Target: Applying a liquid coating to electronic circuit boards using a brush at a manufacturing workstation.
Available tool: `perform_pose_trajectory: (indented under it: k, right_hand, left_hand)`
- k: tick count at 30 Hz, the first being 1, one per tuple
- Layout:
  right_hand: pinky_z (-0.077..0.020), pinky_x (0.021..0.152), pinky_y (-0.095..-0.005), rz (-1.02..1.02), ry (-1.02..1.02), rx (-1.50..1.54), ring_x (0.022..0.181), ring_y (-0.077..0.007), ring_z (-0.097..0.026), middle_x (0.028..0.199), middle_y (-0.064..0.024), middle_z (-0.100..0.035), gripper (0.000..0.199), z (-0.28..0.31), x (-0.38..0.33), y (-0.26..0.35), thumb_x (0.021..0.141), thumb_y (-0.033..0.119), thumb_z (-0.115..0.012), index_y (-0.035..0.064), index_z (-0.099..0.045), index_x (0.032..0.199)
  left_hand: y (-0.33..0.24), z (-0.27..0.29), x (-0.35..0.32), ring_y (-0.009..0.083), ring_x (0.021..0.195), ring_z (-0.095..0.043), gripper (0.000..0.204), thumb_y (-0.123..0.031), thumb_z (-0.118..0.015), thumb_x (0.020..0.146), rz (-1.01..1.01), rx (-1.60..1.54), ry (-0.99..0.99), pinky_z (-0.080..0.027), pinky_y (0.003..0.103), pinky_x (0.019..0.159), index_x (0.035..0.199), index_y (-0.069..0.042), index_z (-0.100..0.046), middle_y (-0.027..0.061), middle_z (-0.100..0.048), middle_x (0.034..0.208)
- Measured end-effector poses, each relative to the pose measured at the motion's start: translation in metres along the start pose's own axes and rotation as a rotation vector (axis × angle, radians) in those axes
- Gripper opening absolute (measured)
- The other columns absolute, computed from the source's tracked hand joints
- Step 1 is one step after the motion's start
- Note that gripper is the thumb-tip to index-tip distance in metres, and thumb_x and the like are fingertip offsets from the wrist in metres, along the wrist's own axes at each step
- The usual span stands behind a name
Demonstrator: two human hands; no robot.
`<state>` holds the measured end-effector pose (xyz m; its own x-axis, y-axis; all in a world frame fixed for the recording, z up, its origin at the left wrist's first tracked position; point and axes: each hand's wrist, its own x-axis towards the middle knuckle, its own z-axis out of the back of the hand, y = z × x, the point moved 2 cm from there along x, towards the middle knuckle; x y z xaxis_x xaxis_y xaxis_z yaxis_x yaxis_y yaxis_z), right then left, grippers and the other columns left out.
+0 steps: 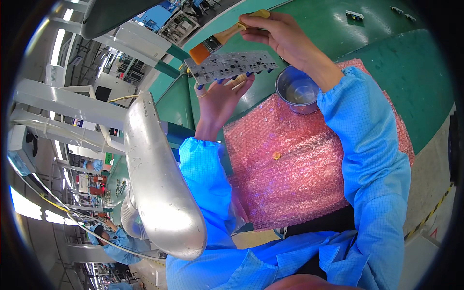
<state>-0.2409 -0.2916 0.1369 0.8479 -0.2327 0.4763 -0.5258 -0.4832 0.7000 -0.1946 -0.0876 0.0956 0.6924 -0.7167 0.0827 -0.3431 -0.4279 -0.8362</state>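
Now we're propping the circuit board (231,65) on our left hand's (220,99) spread fingertips, above the pink bubble wrap's (290,169) far edge, while our right hand (278,34) is pinching the brush (220,40); light, even strokes should suit, beside the steel cup (297,89).

Blue grid-patterned sleeves (367,159), elastic cuffs, blue-capped fingers (220,82)
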Motion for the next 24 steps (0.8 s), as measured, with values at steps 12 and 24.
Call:
perform_pose_trajectory:
  k: [12,24]
  right_hand:
    - [-0.0559,0.085,-0.025,-0.048,0.01,-0.16,0.091,-0.0129,-0.066,0.104,-0.0084,-0.066,0.031,0.008,-0.002,-0.004,0.091,0.02,-0.068,-0.0036,-0.065,0.112]
    - [-0.0556,0.072,-0.0261,0.013,-0.24,-0.508,0.079,-0.0139,-0.066,0.092,-0.0081,-0.068,0.013,0.1,0.011,0.032,0.091,0.009,-0.065,-0.0027,-0.068,0.097]
  left_hand:
    - [0.001,-0.009,-0.003,0.0517,0.133,-0.034,0.103,-0.06,-0.064,0.081,-0.008,-0.01,0.033,-0.029,0.055,0.117,0.146,0.006,-0.019,0.0348,-0.028,0.144]
    - [-0.014,0.006,0.006,0.0482,0.129,-0.034,0.105,-0.057,-0.082,0.057,-0.096,-0.204,0.077,-0.028,0.054,0.115,0.139,-0.004,-0.042,0.0226,-0.036,0.145]
